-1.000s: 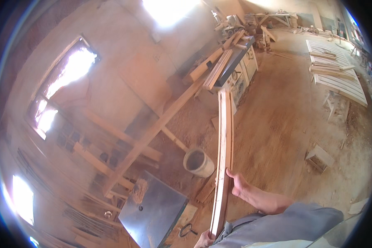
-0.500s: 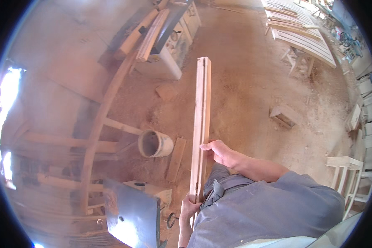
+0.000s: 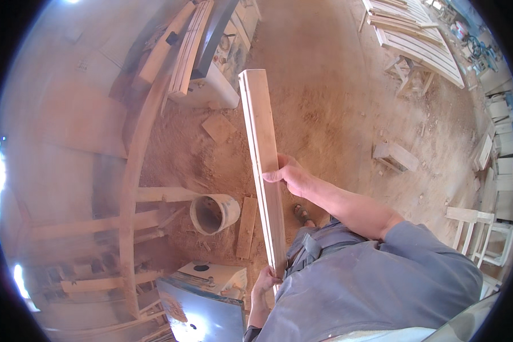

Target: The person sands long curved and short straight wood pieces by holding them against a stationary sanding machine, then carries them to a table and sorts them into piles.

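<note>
A long, pale wooden beam [image 3: 260, 122] with a groove along its narrow side is held out in front of my body, its far end pointing away. About midway along it, my right hand [image 3: 289, 175] grips from the right side, thumb laid over the wood and the other fingers mostly hidden underneath. Close to my waist, my left hand [image 3: 265, 281] is closed round the near end of the same beam. The beam's broad smooth face now shows, and its nearest tip is partly covered by my hand and clothing.
A plastic bucket [image 3: 214, 214] and a short board [image 3: 246, 228] are left of the beam. A metal-topped machine [image 3: 202, 310] stands at lower left, another machine [image 3: 211, 85] with timber at upper left. A slatted panel [image 3: 422, 54] rests on trestles far right; a wooden box [image 3: 395, 157] sits on the floor.
The beam has turned about its length, bringing its broad face into view, and its far end has swung left. My right hand has moved farther from my body; both hands still hold it.
</note>
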`<action>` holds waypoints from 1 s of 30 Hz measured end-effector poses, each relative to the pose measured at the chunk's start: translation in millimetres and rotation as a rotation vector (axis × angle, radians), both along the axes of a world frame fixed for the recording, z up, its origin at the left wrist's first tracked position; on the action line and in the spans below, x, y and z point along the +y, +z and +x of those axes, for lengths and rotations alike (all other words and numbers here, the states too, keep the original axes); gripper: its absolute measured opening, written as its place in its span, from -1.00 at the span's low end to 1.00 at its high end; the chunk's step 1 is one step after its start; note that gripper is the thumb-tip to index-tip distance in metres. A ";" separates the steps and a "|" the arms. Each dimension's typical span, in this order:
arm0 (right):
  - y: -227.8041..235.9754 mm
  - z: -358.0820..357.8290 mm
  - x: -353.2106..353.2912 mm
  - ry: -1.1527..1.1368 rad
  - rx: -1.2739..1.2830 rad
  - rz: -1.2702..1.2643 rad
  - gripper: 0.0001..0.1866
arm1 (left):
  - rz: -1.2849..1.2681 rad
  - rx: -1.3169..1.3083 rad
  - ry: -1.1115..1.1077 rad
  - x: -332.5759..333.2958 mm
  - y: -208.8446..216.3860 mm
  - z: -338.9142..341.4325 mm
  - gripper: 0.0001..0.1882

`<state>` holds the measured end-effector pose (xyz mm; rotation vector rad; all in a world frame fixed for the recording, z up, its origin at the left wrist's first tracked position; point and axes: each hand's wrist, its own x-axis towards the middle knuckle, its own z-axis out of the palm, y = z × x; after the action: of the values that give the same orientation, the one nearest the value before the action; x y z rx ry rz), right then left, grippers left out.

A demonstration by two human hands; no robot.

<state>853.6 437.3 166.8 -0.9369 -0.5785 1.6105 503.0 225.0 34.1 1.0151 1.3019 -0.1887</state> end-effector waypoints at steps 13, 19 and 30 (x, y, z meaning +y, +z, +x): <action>-32.7 124.7 167.0 -0.172 -0.572 -0.174 -0.35 | -0.004 -0.114 0.301 111.6 -26.9 116.2 -0.41; -26.0 201.3 244.3 -0.149 -0.628 -0.219 -0.30 | 0.046 -0.125 0.403 170.5 7.9 208.6 -0.37; -41.4 242.4 375.3 -0.127 0.005 -0.241 -0.56 | 0.385 0.370 0.250 338.6 77.5 300.6 -0.42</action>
<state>1095.9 812.5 125.4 -1.1240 -0.3184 1.5898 803.5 563.5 111.6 1.1621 1.8382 0.0745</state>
